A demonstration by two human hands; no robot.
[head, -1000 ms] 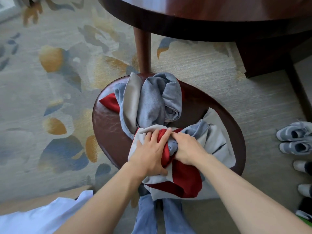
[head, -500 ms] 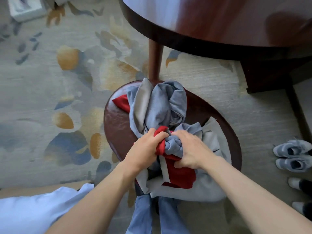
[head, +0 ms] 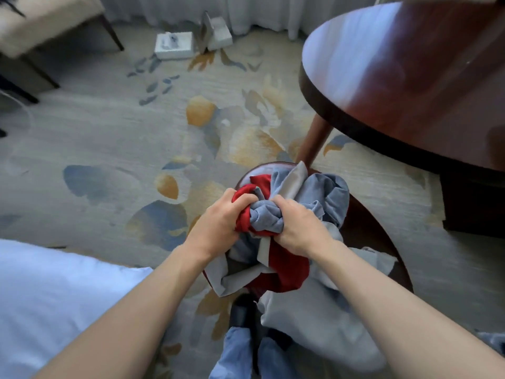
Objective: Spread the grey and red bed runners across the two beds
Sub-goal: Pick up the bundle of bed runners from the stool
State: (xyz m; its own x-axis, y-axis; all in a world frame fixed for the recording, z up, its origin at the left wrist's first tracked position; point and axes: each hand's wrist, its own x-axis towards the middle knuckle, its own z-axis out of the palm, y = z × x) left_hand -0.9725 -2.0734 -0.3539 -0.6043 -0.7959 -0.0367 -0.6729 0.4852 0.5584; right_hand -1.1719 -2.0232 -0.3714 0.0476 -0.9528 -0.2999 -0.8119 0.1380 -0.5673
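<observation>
**A:** Listing item one: bed runners (head: 276,258), grey and red, bunched in one crumpled heap on the round dark stool (head: 382,242). Location?

**B:** On the stool seat, with folds spilling over its near edge toward the person's legs. Not on either bed. How many runners make up the heap cannot be told from the tangle.

**A:** Item two: left hand (head: 218,222).

**B:** Fingers curled tight round a wad of the red cloth at the heap's top. Judged purpose: gathering enough fabric to lift the lot in one go.

**A:** Item three: right hand (head: 296,225).

**B:** Fingers curled round a knot of grey cloth, just beside the left hand, knuckles nearly touching. Gripping close together likely keeps the loose ends from trailing.

**A:** Surroundings?

**B:** White bedding (head: 49,296) at the lower left, near the stool; probably the destination, which would explain the heap's waiting place. Round wooden table (head: 410,77) just beyond the stool, one table leg beside it. Patterned carpet (head: 136,132) beneath. White boxes (head: 175,45) by the curtain, well apart.

**A:** Status?

**B:** Spreading not yet begun; pick-up in hand.
</observation>
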